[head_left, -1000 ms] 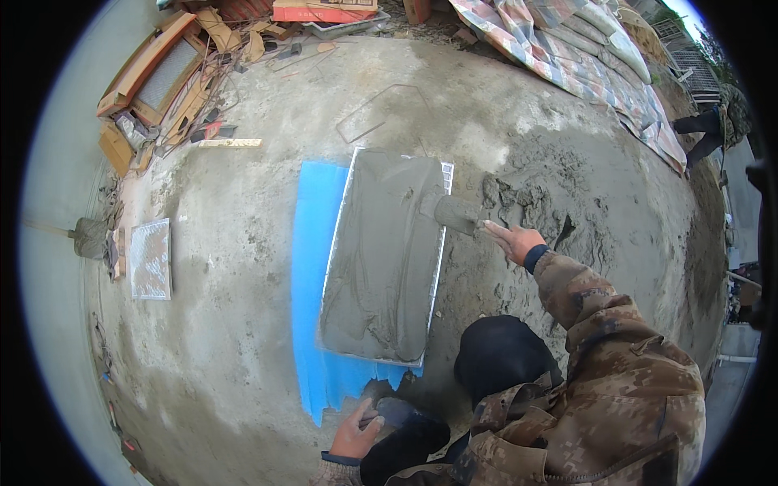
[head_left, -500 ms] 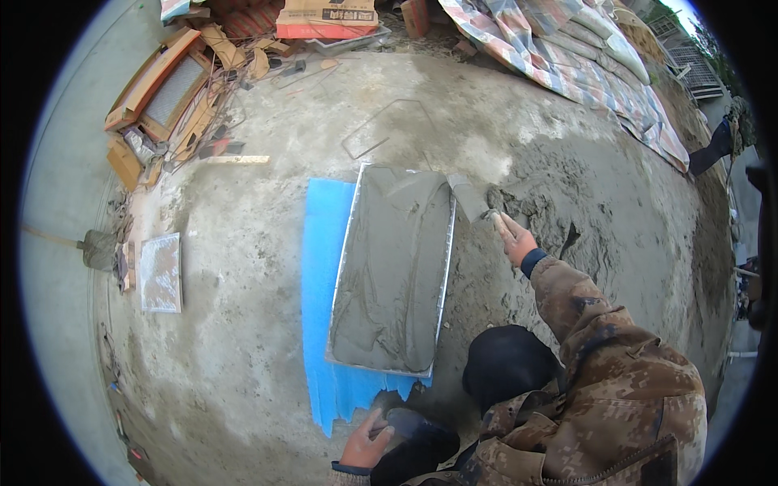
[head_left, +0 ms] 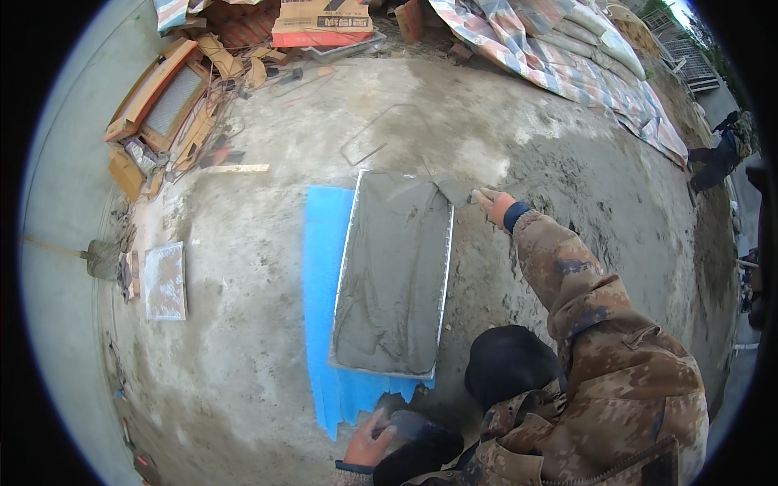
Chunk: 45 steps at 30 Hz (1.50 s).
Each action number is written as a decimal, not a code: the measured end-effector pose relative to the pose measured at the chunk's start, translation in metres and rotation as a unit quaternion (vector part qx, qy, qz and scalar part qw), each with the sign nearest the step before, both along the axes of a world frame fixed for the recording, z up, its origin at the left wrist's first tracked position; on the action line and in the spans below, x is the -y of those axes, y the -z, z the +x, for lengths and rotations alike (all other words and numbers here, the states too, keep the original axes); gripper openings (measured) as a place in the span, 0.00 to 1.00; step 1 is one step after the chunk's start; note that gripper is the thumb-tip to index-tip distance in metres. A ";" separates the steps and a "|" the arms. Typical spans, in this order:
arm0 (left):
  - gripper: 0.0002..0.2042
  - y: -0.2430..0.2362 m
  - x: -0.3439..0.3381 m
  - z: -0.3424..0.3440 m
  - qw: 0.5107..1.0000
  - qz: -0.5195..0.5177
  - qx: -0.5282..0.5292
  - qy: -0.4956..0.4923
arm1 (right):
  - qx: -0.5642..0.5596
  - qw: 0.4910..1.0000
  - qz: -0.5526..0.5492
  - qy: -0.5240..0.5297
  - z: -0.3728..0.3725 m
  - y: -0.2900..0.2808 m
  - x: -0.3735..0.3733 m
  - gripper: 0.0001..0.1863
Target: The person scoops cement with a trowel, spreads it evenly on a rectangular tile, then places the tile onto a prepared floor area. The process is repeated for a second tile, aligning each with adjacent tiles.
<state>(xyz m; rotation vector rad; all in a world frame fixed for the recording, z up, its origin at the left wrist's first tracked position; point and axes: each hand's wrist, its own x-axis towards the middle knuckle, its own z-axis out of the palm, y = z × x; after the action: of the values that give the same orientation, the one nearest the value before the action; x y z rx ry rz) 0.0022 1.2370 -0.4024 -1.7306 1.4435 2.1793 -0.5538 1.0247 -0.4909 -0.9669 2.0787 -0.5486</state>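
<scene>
A rectangular pale-edged panel, perhaps a tile [head_left: 447, 267], lies on a blue sheet [head_left: 322, 267]. Wet grey mortar [head_left: 389, 275] coats its upper face in streaks and ridges. Over the panel's far right corner, my right hand [head_left: 495, 208] grips the handle of a flat-bladed trowel [head_left: 455, 192]; the blade touches the mortar there. My left hand [head_left: 369, 440] is near the sheet's ragged near end, beside my dark shoe [head_left: 417, 425]. Its fingers are loosely bent and apart, with nothing seen in them.
Wet mortar [head_left: 567, 186] spreads over the floor to the right. A smaller pale panel [head_left: 165, 281] and a shovel [head_left: 104, 259] lie left. Cardboard scraps [head_left: 194, 134] are heaped far left. A striped tarp [head_left: 559, 77] covers bags far right. Bent wire [head_left: 369, 154] lies beyond the panel.
My right hand and the trowel have moved left and slightly away from me, bringing the blade onto the panel's far right corner. My left hand has stayed about where it was.
</scene>
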 end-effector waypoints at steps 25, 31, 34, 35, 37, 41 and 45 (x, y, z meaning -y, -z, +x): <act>0.33 0.000 0.001 0.004 1.000 0.020 -0.001 -0.024 | 0.130 0.945 0.021 0.299 0.009 0.057 -0.184 0.25; 0.34 -0.005 0.002 0.002 0.997 0.052 -0.013 -0.061 | 0.093 0.926 0.066 0.360 -0.011 0.097 -0.283 0.16; 0.34 -0.003 0.003 0.001 0.998 0.041 -0.007 -0.051 | 0.069 0.914 0.091 0.390 -0.018 0.120 -0.323 0.18; 0.33 -0.001 0.004 0.001 0.998 0.042 -0.009 -0.049 | 0.015 0.928 0.088 0.361 -0.020 0.132 -0.333 0.17; 0.33 0.003 0.005 0.002 0.999 0.031 -0.007 -0.035 | -0.059 0.946 0.071 0.311 -0.021 0.160 -0.347 0.17; 0.31 0.019 0.010 0.009 0.999 0.035 0.013 -0.022 | -0.261 0.926 0.272 -0.018 -0.032 0.185 -0.354 0.22; 0.30 0.058 0.015 0.028 0.998 -0.015 0.052 -0.022 | -0.313 0.918 0.211 -0.125 -0.029 0.173 -0.313 0.21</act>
<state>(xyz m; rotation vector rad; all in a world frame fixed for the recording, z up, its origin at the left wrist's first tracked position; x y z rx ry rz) 0.0300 1.2221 -0.4601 -1.8720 1.4364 2.0634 -0.5825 1.3382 -0.6644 -1.2182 2.4166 0.3924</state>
